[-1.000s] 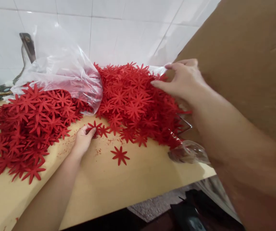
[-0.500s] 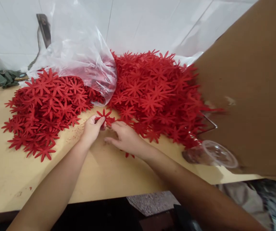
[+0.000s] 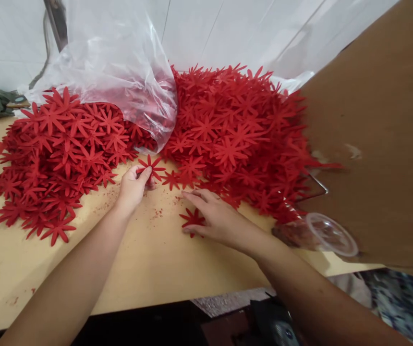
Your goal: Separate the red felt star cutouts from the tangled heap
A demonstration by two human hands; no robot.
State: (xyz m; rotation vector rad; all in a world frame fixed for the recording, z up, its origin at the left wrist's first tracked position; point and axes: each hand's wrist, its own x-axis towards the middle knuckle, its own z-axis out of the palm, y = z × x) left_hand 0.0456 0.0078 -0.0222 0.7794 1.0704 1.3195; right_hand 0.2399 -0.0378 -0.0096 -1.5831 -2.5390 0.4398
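- Here's your right hand (image 3: 219,218), just below and right of centre frame, thumb and fingers spread well apart, with nothing seen clasped between them.
- And right in that gap sits the loose red flower (image 3: 193,220), flat on the desk (image 3: 149,269), its petals fanning out all round, so you've no long axis to line up with.
- This looks like the relation that counts: from your palm, the flower lies toward the left of the frame, the thumb crossing its lower petals and the fingertips passing above it. Whether your thumb actually presses on it, I can't tell.
- Your right grip is clearly the nearer one; your left hand (image 3: 130,188) is up and to the left, well apart from that flower.
- That left grip is busy: thumb and fingers closed on the held red flower (image 3: 151,168), just left of centre, its petals spread beyond your fingertips.
- Look at the flanks: the left pile (image 3: 58,158) fills the left of the frame, while the right pile (image 3: 235,129) rises from centre to right, its lower edge near your right fingers.
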